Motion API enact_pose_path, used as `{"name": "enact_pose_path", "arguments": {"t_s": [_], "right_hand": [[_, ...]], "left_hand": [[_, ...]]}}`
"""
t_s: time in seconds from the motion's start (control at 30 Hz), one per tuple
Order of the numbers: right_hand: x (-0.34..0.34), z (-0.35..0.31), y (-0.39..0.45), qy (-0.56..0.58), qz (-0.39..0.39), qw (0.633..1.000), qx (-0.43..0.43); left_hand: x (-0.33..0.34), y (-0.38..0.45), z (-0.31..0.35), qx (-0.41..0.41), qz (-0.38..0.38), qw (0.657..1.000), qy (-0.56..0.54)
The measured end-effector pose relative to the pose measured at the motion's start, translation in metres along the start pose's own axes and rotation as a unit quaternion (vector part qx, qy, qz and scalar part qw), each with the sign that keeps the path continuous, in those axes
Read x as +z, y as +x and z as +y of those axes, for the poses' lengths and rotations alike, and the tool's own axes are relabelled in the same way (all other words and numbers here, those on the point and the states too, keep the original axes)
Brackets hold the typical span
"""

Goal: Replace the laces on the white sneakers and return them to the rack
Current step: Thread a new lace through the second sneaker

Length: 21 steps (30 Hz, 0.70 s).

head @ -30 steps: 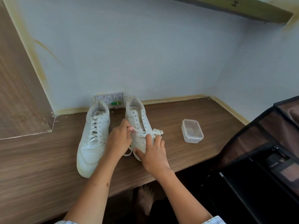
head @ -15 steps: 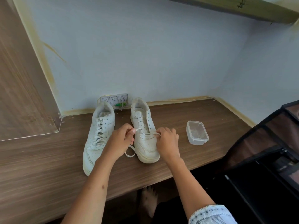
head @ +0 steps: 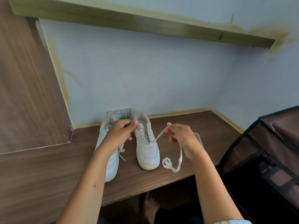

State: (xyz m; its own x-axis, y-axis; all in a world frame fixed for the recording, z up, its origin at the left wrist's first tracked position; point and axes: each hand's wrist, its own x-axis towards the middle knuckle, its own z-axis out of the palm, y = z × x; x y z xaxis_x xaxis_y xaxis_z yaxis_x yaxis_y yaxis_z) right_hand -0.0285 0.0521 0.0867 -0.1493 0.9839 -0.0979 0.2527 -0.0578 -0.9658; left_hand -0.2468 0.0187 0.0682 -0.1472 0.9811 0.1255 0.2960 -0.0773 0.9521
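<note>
Pinching the white lace (head: 159,135) in my right hand (head: 182,139), I hold it stretched from the right sneaker (head: 148,151) on the wooden desk (head: 48,172); my left hand (head: 120,134) pinches near that sneaker's collar, on what I cannot tell.

A dark wood-grain desk (head: 48,183) across the lower frame bears two white sneakers side by side at centre, the laced one (head: 111,164) left of the nearly unlaced one (head: 148,152), with a loose lace end (head: 168,163) coiled just right and a clear plastic container (head: 199,139) beyond.
</note>
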Motion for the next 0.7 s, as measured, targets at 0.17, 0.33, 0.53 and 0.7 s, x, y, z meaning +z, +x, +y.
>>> {"name": "enact_pose_path", "arguments": {"t_s": [0.17,0.33,0.53,0.7], "right_hand": [[-0.006,-0.046,-0.03,0.053,0.004,0.997,-0.05],[-0.011,-0.091,-0.059,0.105,0.01,0.991,-0.084],[-0.018,-0.144,-0.093,0.096,0.033,0.986,-0.136],[-0.024,-0.186,-0.122,0.092,0.043,0.976,-0.194]], "left_hand": [[-0.009,-0.017,0.062,0.047,0.014,0.999,0.007],[-0.02,-0.037,0.11,0.074,0.021,0.997,0.006],[-0.032,-0.059,0.164,0.119,0.028,0.992,0.004],[-0.043,-0.078,0.206,0.154,0.042,0.987,-0.002]]}}
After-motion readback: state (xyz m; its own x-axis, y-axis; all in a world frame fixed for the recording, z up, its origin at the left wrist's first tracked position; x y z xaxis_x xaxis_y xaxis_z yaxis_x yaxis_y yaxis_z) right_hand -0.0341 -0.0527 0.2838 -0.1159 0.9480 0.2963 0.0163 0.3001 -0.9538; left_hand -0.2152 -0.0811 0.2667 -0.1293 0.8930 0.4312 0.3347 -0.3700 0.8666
